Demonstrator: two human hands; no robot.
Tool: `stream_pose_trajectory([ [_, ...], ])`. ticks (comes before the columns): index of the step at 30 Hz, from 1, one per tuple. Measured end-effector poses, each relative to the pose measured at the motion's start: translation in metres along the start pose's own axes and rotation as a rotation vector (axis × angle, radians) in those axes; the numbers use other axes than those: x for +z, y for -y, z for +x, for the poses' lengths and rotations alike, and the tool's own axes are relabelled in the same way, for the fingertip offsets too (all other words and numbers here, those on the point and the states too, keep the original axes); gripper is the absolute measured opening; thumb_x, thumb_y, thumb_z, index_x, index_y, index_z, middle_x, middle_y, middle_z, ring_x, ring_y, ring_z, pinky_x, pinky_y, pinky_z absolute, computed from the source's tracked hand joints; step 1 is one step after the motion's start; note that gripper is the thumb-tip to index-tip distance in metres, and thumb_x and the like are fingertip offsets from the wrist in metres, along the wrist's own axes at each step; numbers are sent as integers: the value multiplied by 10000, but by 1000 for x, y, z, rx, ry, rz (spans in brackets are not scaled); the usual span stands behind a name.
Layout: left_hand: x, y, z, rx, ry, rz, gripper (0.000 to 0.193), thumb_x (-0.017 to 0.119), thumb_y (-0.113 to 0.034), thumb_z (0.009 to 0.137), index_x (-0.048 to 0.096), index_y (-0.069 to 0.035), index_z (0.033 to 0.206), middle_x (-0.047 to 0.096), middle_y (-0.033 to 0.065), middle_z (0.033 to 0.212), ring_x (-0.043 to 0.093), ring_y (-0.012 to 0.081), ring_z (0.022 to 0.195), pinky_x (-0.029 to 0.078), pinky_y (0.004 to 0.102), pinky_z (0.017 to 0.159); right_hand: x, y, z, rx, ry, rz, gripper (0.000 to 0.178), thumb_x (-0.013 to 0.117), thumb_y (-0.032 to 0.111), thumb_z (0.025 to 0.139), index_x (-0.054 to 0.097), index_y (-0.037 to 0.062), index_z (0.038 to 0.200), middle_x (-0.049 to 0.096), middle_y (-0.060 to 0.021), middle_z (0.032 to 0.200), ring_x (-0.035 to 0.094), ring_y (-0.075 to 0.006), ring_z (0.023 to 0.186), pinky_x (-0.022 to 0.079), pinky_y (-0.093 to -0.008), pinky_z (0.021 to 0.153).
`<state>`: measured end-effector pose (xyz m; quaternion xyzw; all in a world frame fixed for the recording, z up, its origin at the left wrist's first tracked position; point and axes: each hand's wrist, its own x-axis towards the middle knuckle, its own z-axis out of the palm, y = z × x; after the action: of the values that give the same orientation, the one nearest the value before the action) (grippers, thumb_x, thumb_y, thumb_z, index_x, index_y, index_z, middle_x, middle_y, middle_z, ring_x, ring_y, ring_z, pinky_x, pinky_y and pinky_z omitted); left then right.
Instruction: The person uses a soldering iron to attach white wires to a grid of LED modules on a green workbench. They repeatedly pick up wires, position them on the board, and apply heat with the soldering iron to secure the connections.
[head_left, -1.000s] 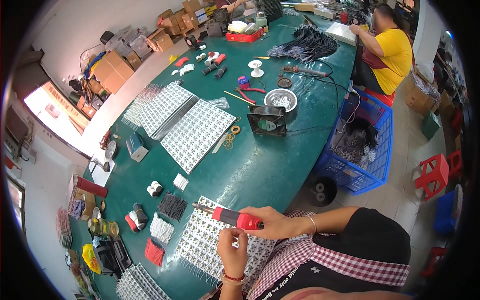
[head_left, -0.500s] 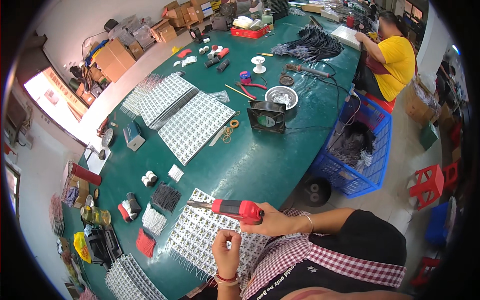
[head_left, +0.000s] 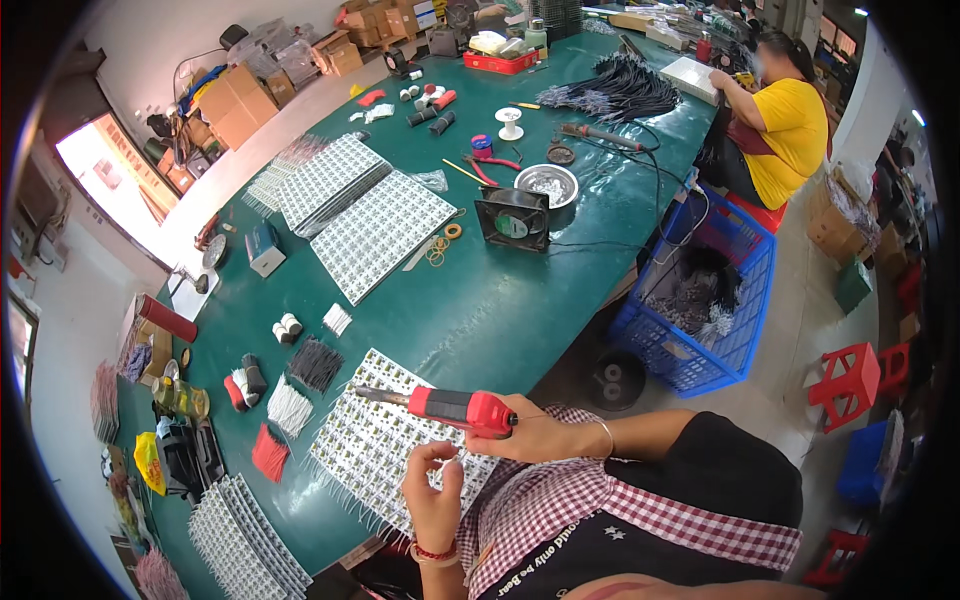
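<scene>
My right hand [head_left: 535,432] grips a red and black soldering gun [head_left: 445,408]. Its dark metal tip points left over a white circuit board panel [head_left: 372,440] dotted with rows of small parts. Thin white wires fringe the panel's left and lower edges. Just below the gun, my left hand [head_left: 432,495] is raised over the panel with fingers curled toward the thumb in a pinch. Whatever sits between those fingertips is too small to make out. Left of the panel lie bundles of black wires [head_left: 315,364], white wires [head_left: 289,405] and red wires [head_left: 270,452].
Farther back are stacked board panels [head_left: 380,235], a small black fan [head_left: 513,220], a metal bowl [head_left: 572,198] and pliers [head_left: 482,172]. A blue crate [head_left: 690,345] stands beyond the table's right edge. A person in yellow [head_left: 790,130] sits at the far right.
The view has shifted slightly, so the table's contents sit a little to the left and higher. My left hand's fingers have loosened slightly near the gun; the right hand keeps its grip.
</scene>
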<state>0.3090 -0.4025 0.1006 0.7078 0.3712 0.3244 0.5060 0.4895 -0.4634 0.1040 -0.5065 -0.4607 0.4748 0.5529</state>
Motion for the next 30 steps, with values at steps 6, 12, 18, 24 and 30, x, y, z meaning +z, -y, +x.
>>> stream_pose_trajectory([
  [6,9,-4,-13,43,-10,102,29,638,24,858,611,12,855,616,35,775,545,100,730,438,251,669,1,-1,-11,-39,53,22,347,707,128,882,561,23,1179,646,-34,880,566,-87,812,482,-282,749],
  [12,13,-2,-22,173,-23,203,86,644,36,805,577,-5,839,573,125,811,570,295,768,452,370,700,5,2,-21,-17,-34,13,311,742,142,874,612,4,1121,672,-19,938,613,-97,855,504,-283,788],
  [18,10,-1,-19,155,11,167,76,657,6,819,589,3,854,566,130,824,576,291,790,461,367,713,-3,-3,-13,231,65,106,151,731,95,878,658,14,982,662,-4,849,614,-61,773,498,-230,690],
  [24,-19,22,6,160,-75,275,75,688,-15,814,626,-20,856,577,105,819,571,286,771,459,365,690,-17,-8,8,130,-80,194,399,648,153,948,488,-28,1266,638,-86,833,646,-160,732,536,-278,654],
  [30,-74,76,59,244,-207,607,54,714,-51,802,673,-55,836,515,92,741,553,265,708,454,369,629,-48,-31,28,101,-102,93,387,645,234,967,531,-50,1203,608,-60,700,612,-136,595,521,-263,557],
])
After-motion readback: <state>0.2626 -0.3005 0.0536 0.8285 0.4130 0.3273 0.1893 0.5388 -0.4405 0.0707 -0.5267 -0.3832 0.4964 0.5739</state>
